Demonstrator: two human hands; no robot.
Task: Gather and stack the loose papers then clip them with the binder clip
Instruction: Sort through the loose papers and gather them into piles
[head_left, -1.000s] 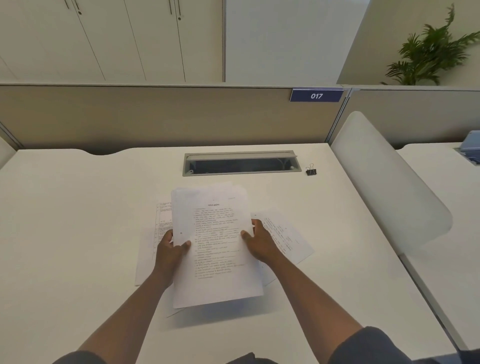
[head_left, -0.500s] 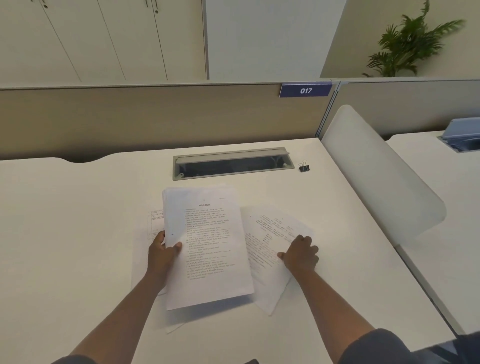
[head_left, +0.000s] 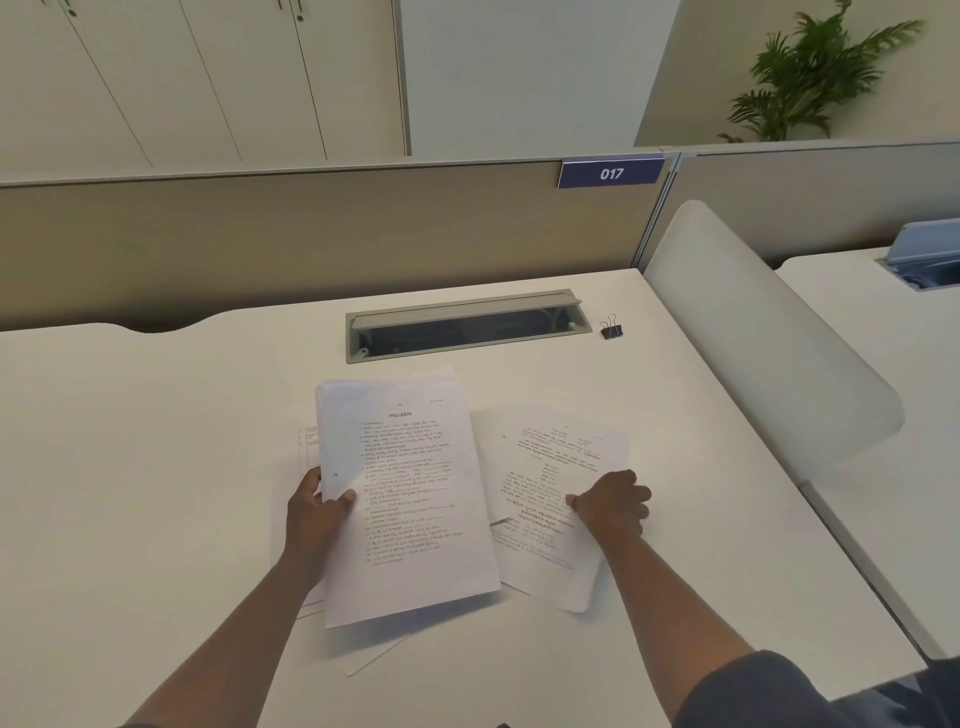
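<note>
My left hand (head_left: 318, 512) holds a small stack of printed papers (head_left: 410, 493) by its left edge, lifted a little off the white desk (head_left: 156, 441), thumb on top. My right hand (head_left: 613, 506) grips a loose printed sheet (head_left: 556, 467) lying askew to the right of the stack, fingers curled over it. More loose sheets (head_left: 307, 447) lie under the held stack, partly hidden. A small black binder clip (head_left: 611, 329) stands on the desk at the back right, far from both hands.
A grey cable tray opening (head_left: 467, 325) is sunk into the desk behind the papers. A beige partition (head_left: 311, 234) closes the back. A curved white divider (head_left: 753, 338) borders the right side, with a neighbouring desk beyond.
My right hand let go of the stack's right edge, moved right and took hold of the loose sheet there. My left hand keeps holding the stack.
</note>
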